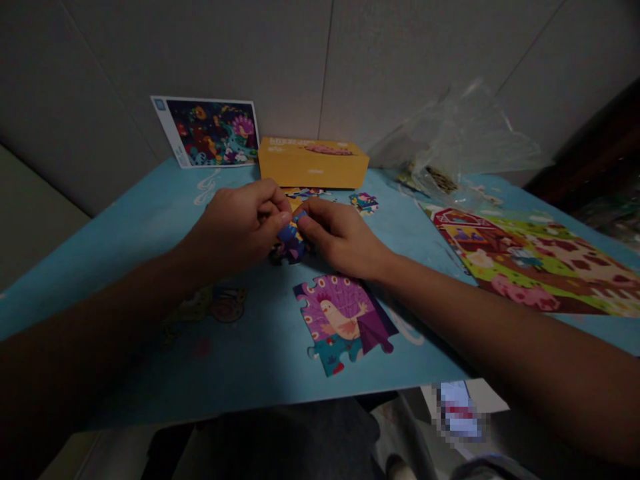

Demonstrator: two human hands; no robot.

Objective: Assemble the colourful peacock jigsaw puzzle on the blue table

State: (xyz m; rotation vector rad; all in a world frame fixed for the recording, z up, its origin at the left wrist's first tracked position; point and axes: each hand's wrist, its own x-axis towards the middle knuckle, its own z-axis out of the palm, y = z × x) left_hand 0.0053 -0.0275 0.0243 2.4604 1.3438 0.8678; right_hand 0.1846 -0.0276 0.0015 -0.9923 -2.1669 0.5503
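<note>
Both my hands meet over the middle of the table, just in front of the yellow box. Between the fingertips of my left hand [245, 217] and my right hand [337, 233] is a small blue jigsaw puzzle piece [287, 232], pinched from both sides. Dark and purple puzzle pieces [289, 253] show right below the fingers; whether they are joined to the held one I cannot tell. Closer to me lies a joined puzzle section [340, 317] with a pink and purple peacock. Beyond my right hand rests a small cluster of pieces [364, 202].
A yellow box [313, 165] stands against the wall, beside a propped picture card [213, 132]. To the right are a clear plastic bag [450, 157] with pieces inside and a farm-scene puzzle [540, 263]. A blurred-out phone [457, 410] lies below the front edge of the blue table [125, 227].
</note>
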